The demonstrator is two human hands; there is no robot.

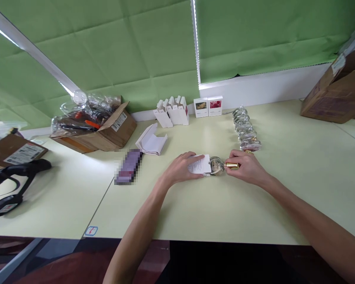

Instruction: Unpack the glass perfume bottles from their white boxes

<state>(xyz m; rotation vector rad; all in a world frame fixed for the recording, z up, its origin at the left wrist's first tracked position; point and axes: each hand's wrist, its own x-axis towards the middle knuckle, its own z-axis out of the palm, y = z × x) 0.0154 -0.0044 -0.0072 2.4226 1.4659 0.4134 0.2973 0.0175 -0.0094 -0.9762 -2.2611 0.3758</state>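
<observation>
My left hand is closed around a small white box with printed text, held on its side just above the table. My right hand pinches the gold cap of a round clear bottle. The bottle's body sits at the box's open end, between both hands. A row of several similar round bottles in clear wrapping lies just behind my right hand.
Several open white boxes and two printed boxes stand at the back by the wall. A stack of flat white cartons and a blurred purple item lie left. Cardboard boxes sit at far left and right.
</observation>
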